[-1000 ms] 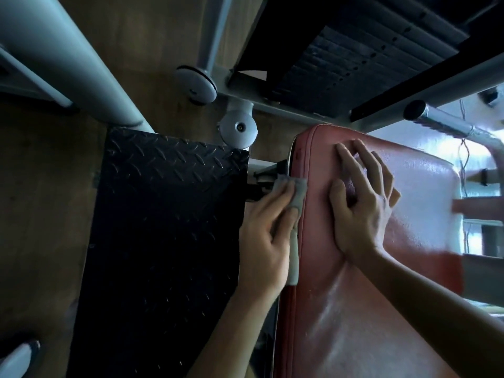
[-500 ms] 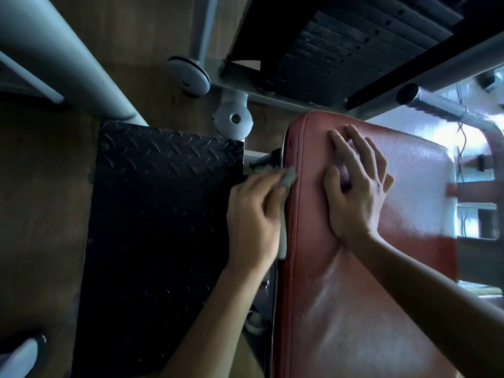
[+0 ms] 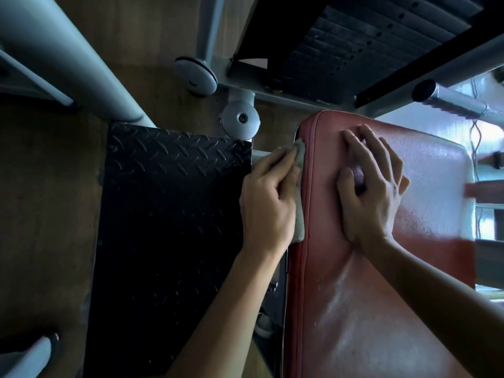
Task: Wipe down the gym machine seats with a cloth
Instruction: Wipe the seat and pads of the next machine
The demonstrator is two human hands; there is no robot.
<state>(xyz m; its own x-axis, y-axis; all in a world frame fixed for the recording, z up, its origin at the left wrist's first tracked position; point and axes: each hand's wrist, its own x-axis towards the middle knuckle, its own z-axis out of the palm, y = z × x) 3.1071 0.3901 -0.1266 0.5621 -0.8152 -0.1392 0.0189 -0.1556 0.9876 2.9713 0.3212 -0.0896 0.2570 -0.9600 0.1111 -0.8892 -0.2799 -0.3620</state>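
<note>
Along the seat's left edge: cloth (image 3: 299, 225), grey, pressed to the side seam
Seat (image 3: 354, 309): red padded, glossy, upright in view
Left hand (image 3: 268, 205): curled around the cloth, fingers closed over it
Right hand (image 3: 373, 186): spread flat on the seat, holding nothing
Left of seat: black tread plate (image 3: 169, 214)
Farther off: weight stack (image 3: 368, 36)

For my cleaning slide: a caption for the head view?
Left hand presses cloth along red seat edge; right hand braces on top.

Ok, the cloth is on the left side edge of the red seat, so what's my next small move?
Probably slide the cloth under your left hand down the side edge of the red seat toward you; it sits near the far corner, while the right hand lies flat on top.
</note>
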